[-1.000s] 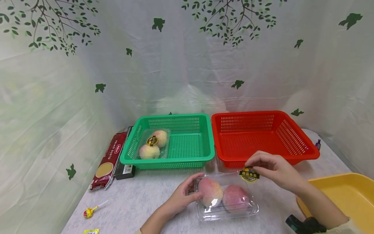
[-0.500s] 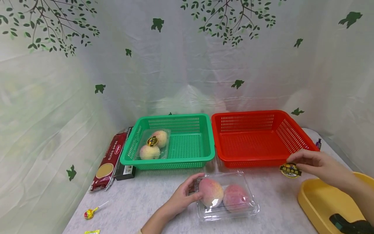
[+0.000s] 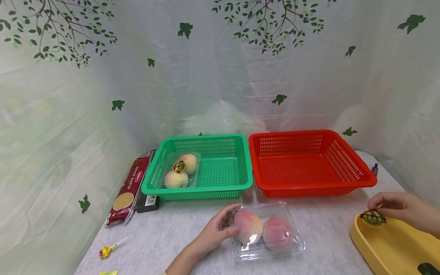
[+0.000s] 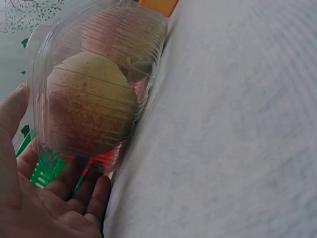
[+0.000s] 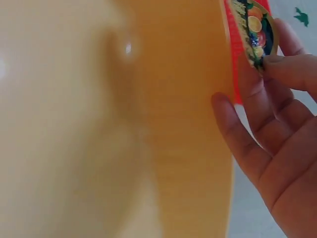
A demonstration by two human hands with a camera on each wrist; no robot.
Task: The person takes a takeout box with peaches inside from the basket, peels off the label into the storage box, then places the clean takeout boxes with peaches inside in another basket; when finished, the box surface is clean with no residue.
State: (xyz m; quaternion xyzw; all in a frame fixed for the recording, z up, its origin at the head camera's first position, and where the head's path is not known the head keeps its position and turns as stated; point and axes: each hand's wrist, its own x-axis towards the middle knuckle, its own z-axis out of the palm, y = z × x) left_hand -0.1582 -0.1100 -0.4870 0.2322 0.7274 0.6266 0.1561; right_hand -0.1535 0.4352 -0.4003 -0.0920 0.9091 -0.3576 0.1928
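A clear plastic fruit box [image 3: 268, 250] with two pink peaches inside lies on the table in front of me. My left hand [image 3: 217, 228] holds its left end, thumb on one side and fingers on the other, as the left wrist view also shows around the clear box [image 4: 37, 99]. Far to the right, my right hand [image 3: 400, 209] pinches a black-and-gold sticker [image 3: 373, 218] between thumb and fingertips. That sticker hangs over the far left corner of a yellow tray [image 3: 364, 246]. In the right wrist view, the sticker [image 5: 257, 32] has a fruit picture.
Behind stands a green basket [image 3: 223, 193] holding another box of pale peaches [image 3: 176, 179] with a similar sticker. Beside it sits a red basket [image 3: 314, 191]. At left lie a dark red packet [image 3: 128, 191], a black box [image 3: 148, 202] and a lollipop [image 3: 105, 251].
My right hand has carried the sticker from the fruit box's upper right corner rightward to the yellow tray. The left hand and the fruit box have stayed in place.
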